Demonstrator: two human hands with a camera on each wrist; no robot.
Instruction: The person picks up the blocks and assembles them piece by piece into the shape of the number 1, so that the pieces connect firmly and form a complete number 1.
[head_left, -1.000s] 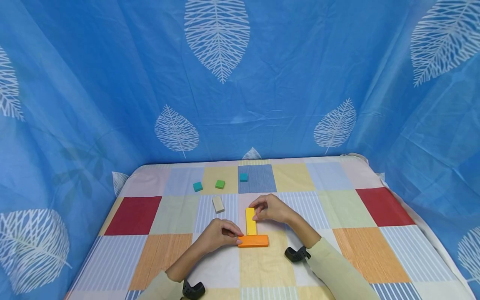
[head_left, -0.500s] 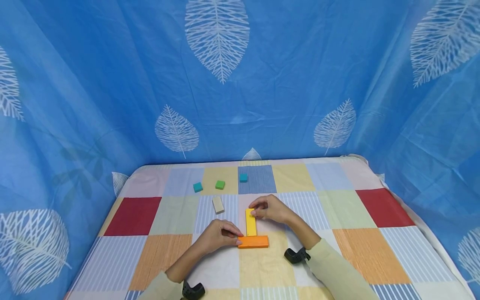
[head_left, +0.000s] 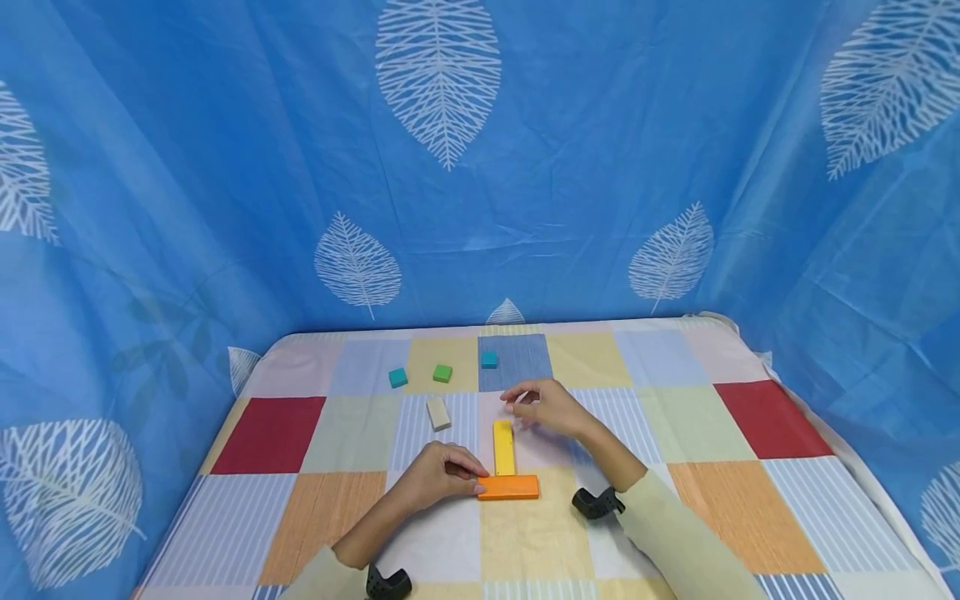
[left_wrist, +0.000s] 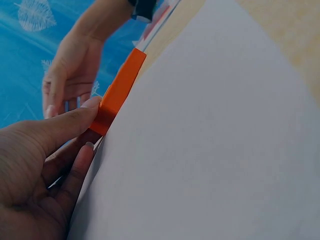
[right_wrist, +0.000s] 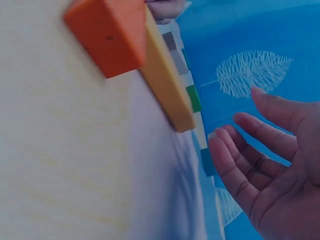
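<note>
An orange block (head_left: 510,487) lies crosswise on the patchwork cloth, and my left hand (head_left: 442,477) pinches its left end between thumb and fingers. In the left wrist view the thumb presses on that end of the orange block (left_wrist: 119,92). A yellow block (head_left: 503,447) extends away from the far side of the orange one, the two forming an upside-down T. Just beyond the yellow block's far end, my right hand (head_left: 549,408) hovers with loosely bent fingers and holds nothing. The right wrist view shows a gap between those fingers and the yellow block (right_wrist: 167,85).
Behind the hands lie a cream block (head_left: 438,413), a green block (head_left: 442,373) and two teal blocks, one at left (head_left: 397,378) and another teal block (head_left: 489,360) farther right. Blue leaf-print curtain (head_left: 540,250) encloses the table's back and sides.
My right hand has let go of the yellow block and moved slightly up and away from it. The left hand keeps its hold on the orange block.
</note>
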